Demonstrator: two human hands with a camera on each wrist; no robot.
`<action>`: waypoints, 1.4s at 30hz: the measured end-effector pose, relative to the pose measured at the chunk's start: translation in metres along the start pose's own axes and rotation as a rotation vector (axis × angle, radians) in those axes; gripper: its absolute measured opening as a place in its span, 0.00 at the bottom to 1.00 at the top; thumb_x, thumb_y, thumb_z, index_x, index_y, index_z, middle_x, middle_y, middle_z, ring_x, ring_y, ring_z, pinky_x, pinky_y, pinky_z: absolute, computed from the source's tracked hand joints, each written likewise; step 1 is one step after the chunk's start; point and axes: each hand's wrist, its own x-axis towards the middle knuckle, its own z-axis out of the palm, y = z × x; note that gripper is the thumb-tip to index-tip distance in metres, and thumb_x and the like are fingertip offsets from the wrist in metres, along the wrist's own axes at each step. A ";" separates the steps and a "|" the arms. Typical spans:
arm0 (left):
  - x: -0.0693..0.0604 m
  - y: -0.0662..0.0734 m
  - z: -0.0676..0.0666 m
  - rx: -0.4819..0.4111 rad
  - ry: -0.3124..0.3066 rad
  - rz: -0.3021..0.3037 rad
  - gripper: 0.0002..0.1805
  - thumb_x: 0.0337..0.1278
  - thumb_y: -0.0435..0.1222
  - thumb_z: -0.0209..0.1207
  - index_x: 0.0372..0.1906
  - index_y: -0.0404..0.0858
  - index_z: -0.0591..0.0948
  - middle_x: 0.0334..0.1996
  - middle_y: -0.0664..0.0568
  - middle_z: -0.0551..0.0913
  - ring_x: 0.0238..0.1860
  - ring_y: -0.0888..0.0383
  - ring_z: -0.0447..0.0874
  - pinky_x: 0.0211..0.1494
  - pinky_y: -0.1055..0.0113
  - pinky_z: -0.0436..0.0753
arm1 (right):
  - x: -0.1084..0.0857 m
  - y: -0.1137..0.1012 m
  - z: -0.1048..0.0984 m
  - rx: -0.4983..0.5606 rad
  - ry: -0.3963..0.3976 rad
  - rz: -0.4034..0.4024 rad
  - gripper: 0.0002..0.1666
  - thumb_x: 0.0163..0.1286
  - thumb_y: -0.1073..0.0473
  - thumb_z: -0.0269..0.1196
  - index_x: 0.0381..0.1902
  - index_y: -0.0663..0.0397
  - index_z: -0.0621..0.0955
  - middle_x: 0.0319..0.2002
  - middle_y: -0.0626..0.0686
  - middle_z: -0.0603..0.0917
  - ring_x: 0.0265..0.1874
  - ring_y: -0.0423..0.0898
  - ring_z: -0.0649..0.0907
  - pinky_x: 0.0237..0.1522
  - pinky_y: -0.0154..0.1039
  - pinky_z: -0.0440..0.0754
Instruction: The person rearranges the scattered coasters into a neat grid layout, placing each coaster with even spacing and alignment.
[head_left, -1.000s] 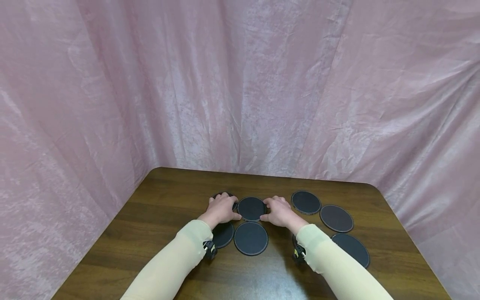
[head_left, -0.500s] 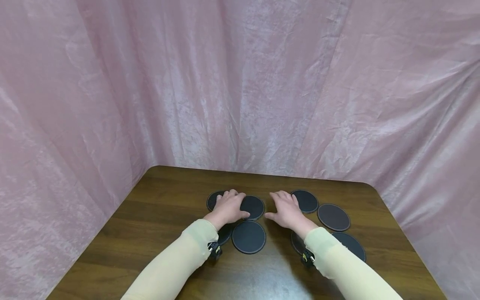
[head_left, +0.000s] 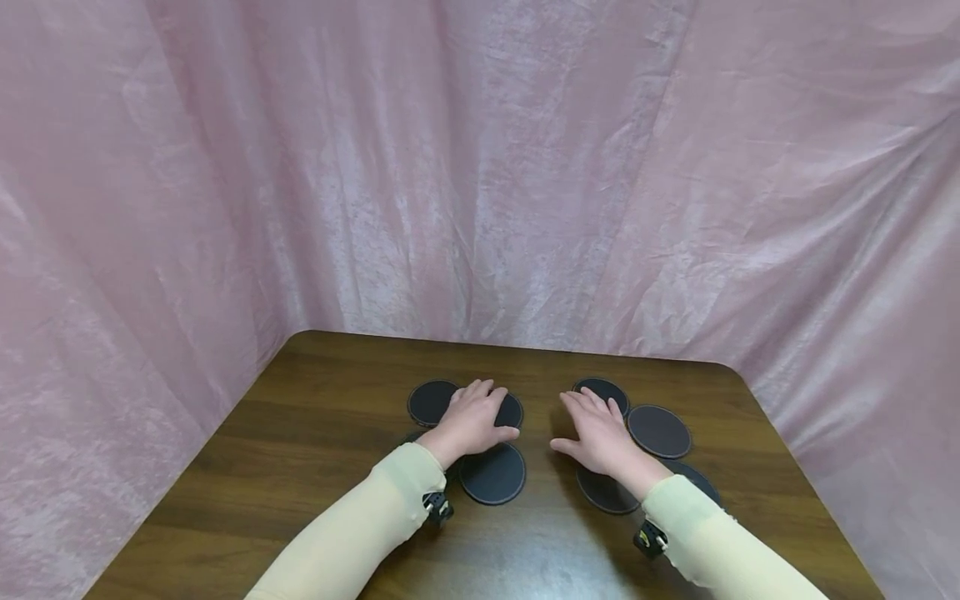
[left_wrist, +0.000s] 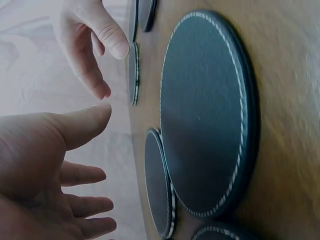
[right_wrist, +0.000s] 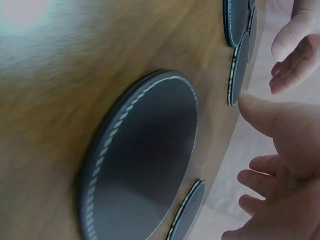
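Note:
Round dark leather coasters with pale stitched rims lie flat on the wooden table in two groups. My left hand [head_left: 468, 423] is over the left group, fingers spread and empty. It partly covers the back right coaster [head_left: 512, 412]; the front right coaster [head_left: 492, 477] lies just below it, and the back left coaster [head_left: 432, 403] beside it. My right hand [head_left: 597, 437], also empty with fingers apart, is above the right group, between the back coaster [head_left: 602, 392] and the front coaster [head_left: 606, 493]. Both wrist views show the hands raised off the coasters, such as the near coaster [left_wrist: 205, 110].
A brownish coaster [head_left: 660, 432] sits right of my right hand, with another coaster [head_left: 693, 479] partly behind the right wrist. The wooden table [head_left: 315, 417] has rounded back corners. A pink curtain [head_left: 480, 167] hangs behind it.
My hands flanked the back right coaster of the left group. The right hand has since moved right, over the right group; the left hand has shifted slightly right, above that coaster.

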 end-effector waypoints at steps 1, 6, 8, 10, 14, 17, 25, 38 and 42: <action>0.000 0.002 0.000 -0.005 -0.002 0.003 0.43 0.74 0.57 0.69 0.82 0.38 0.72 0.83 0.35 0.66 0.85 0.35 0.59 0.83 0.38 0.60 | -0.003 0.001 -0.001 -0.001 -0.002 0.002 0.49 0.74 0.49 0.77 0.82 0.67 0.69 0.80 0.68 0.70 0.83 0.70 0.61 0.77 0.78 0.51; -0.001 0.014 0.001 -0.007 -0.014 0.031 0.43 0.76 0.57 0.68 0.83 0.38 0.71 0.84 0.36 0.65 0.86 0.36 0.57 0.84 0.39 0.58 | -0.018 0.007 -0.008 -0.022 -0.012 0.017 0.49 0.74 0.48 0.76 0.82 0.66 0.70 0.80 0.68 0.70 0.83 0.70 0.62 0.77 0.79 0.52; -0.002 0.020 0.002 0.000 -0.013 0.045 0.43 0.75 0.58 0.68 0.83 0.38 0.71 0.84 0.36 0.65 0.85 0.36 0.58 0.84 0.39 0.59 | -0.023 0.010 -0.010 -0.028 -0.016 0.027 0.49 0.74 0.47 0.77 0.82 0.65 0.70 0.80 0.67 0.71 0.83 0.69 0.62 0.77 0.79 0.52; -0.002 0.025 0.003 0.005 -0.006 0.056 0.44 0.75 0.58 0.68 0.83 0.38 0.71 0.84 0.37 0.65 0.85 0.36 0.58 0.84 0.39 0.59 | -0.027 0.014 -0.012 -0.029 -0.019 0.031 0.50 0.74 0.46 0.77 0.82 0.64 0.70 0.80 0.67 0.71 0.83 0.69 0.62 0.77 0.79 0.53; 0.000 0.036 0.004 0.016 0.011 0.077 0.44 0.74 0.59 0.69 0.82 0.38 0.72 0.83 0.37 0.66 0.85 0.37 0.59 0.83 0.39 0.60 | -0.034 0.025 -0.018 -0.028 -0.021 0.032 0.52 0.72 0.44 0.78 0.82 0.65 0.70 0.80 0.67 0.71 0.82 0.70 0.63 0.76 0.80 0.53; -0.001 0.044 0.007 0.022 0.014 0.087 0.44 0.73 0.59 0.69 0.82 0.39 0.73 0.83 0.39 0.67 0.85 0.38 0.60 0.83 0.39 0.61 | -0.041 0.032 -0.021 -0.028 -0.021 0.034 0.54 0.70 0.42 0.79 0.81 0.66 0.70 0.79 0.69 0.72 0.81 0.72 0.64 0.74 0.81 0.54; -0.002 0.066 0.019 0.042 0.003 0.103 0.45 0.70 0.61 0.71 0.82 0.41 0.74 0.83 0.42 0.67 0.85 0.39 0.59 0.83 0.41 0.61 | -0.062 0.049 -0.030 -0.029 -0.038 0.079 0.57 0.67 0.42 0.81 0.81 0.67 0.70 0.78 0.72 0.72 0.80 0.74 0.65 0.74 0.82 0.54; -0.007 0.086 0.036 0.017 -0.020 0.145 0.49 0.62 0.61 0.77 0.81 0.41 0.75 0.84 0.43 0.66 0.86 0.40 0.58 0.83 0.38 0.61 | -0.087 0.065 -0.032 -0.017 -0.073 0.058 0.64 0.54 0.38 0.87 0.78 0.68 0.73 0.76 0.70 0.75 0.78 0.76 0.67 0.70 0.84 0.59; -0.009 0.093 0.039 0.031 -0.040 0.162 0.50 0.60 0.62 0.78 0.80 0.41 0.76 0.83 0.43 0.68 0.85 0.40 0.60 0.83 0.39 0.63 | -0.090 0.066 -0.032 -0.015 -0.084 0.044 0.64 0.52 0.38 0.88 0.76 0.70 0.75 0.75 0.71 0.75 0.78 0.77 0.66 0.70 0.84 0.60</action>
